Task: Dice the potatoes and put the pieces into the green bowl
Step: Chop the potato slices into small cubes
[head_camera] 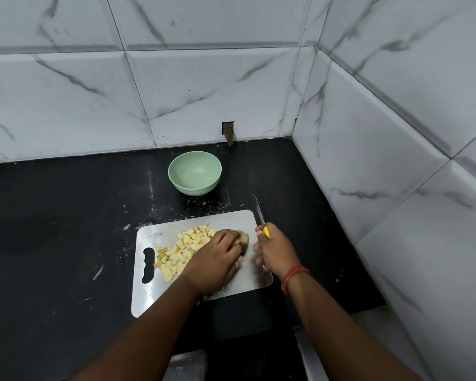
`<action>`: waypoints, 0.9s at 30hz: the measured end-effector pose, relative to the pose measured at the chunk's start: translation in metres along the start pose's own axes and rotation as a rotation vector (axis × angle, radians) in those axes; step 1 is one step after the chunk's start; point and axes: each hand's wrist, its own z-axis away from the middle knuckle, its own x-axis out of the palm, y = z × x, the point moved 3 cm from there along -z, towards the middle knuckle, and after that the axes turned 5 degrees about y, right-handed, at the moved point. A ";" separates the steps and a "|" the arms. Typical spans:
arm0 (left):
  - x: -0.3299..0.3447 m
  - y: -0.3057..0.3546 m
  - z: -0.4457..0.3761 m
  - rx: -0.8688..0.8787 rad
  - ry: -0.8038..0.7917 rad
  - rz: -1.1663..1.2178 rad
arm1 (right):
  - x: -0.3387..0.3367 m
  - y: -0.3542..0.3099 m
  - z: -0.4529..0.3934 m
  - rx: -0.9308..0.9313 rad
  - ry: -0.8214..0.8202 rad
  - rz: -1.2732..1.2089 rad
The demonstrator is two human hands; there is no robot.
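**Knife up, potato pinned: the next cut wants care**

The right hand point(272, 250) is wrapped round the yellow handle of the knife point(260, 215), blade tilted up and pointing toward the far edge of the counter, clear of the food. The left hand point(217, 259) is curled over a whole, unpeeled potato point(242, 236), pressing it down near the right end of the steel cutting board point(248, 281). Just left of that hand lies the heap of diced pieces point(184, 248), spreading toward the board's handle slot. The green bowl point(195, 171) stands beyond the board's far edge, near the back wall, with nothing in it that I can see.

From where I stand, the blade should come down at the potato's exposed right end. Tucking the left fingertips back would keep them safe, and halving the potato first would give a flat face so it stops rolling. The heap is crowding the working space; scraping it into the bowl soon seems sensible.
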 end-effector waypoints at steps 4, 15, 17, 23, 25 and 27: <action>0.000 0.002 0.000 -0.032 0.023 0.017 | 0.000 0.004 -0.003 -0.031 0.007 0.176; 0.005 0.004 0.004 -0.085 -0.013 0.024 | 0.004 0.005 0.008 -0.044 -0.078 0.351; 0.005 0.003 0.004 -0.101 -0.030 0.033 | 0.002 0.004 0.010 -0.073 -0.084 0.390; 0.004 0.000 0.001 -0.057 -0.065 0.027 | 0.005 0.002 0.013 -0.120 -0.079 0.517; 0.003 0.002 0.001 -0.046 -0.045 0.027 | 0.007 0.004 0.014 -0.119 -0.076 0.550; 0.001 0.004 0.003 -0.035 -0.025 0.025 | 0.008 0.007 0.016 -0.124 -0.068 0.588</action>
